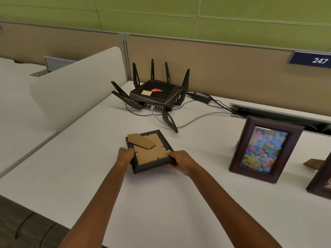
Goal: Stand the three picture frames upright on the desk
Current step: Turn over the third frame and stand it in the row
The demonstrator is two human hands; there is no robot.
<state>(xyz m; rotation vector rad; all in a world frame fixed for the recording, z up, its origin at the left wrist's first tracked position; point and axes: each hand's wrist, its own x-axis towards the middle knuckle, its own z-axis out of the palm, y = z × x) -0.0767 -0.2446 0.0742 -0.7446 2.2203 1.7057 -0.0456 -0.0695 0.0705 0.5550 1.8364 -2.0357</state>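
A dark wooden picture frame (152, 164) lies face down near the middle of the white desk (89, 176), its brown cardboard back and easel leg (141, 141) facing up. My left hand (125, 155) grips its left edge and my right hand (180, 161) grips its near right corner. A second dark frame (265, 151) with a colourful flower picture stands upright to the right. A third frame (320, 183) shows only partly at the right edge, upright, its cardboard leg visible behind it.
A black router (154, 94) with several antennas sits at the back of the desk, with cables and a power brick (201, 96) running to a cable slot (279, 113). A cream divider panel (77, 90) stands on the left. A tan partition runs behind.
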